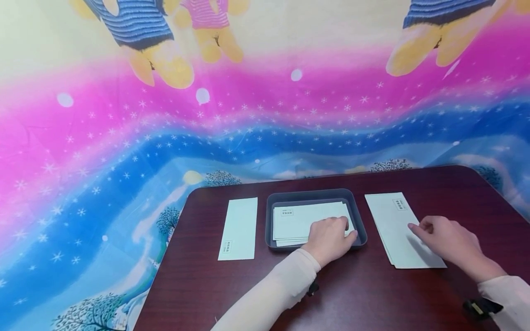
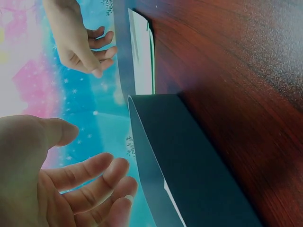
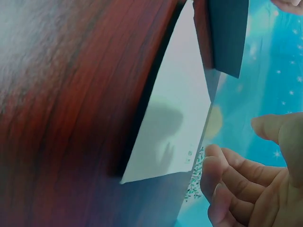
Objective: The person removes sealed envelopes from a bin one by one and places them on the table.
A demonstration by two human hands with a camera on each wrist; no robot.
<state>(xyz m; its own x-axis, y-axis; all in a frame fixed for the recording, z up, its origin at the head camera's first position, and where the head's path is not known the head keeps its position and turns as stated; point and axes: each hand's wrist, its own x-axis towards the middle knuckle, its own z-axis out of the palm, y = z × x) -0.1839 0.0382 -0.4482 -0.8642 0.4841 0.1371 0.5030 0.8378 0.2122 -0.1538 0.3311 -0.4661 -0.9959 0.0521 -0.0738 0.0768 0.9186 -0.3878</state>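
Observation:
My left hand (image 1: 331, 239) hovers over the near right part of a dark grey tray (image 1: 271, 202), its fingers loosely bent and nothing between them. Inside the tray lies a stack of white envelopes (image 1: 296, 223), the top one bearing a small printed box. To the right, my right hand (image 1: 449, 241) is held above another small pile of white envelopes (image 1: 393, 225) and casts a shadow on it. In the right wrist view, the thumb and relaxed fingers (image 3: 246, 179) stand apart from the paper. The left wrist view shows the left hand (image 2: 71, 179) just above the tray wall.
A single white envelope (image 1: 240, 230) lies on the table left of the tray. The dark reddish-brown wooden table (image 1: 198, 285) has rounded far corners. Behind it hangs a colourful backdrop cloth (image 1: 256, 101) with bears and snowflakes.

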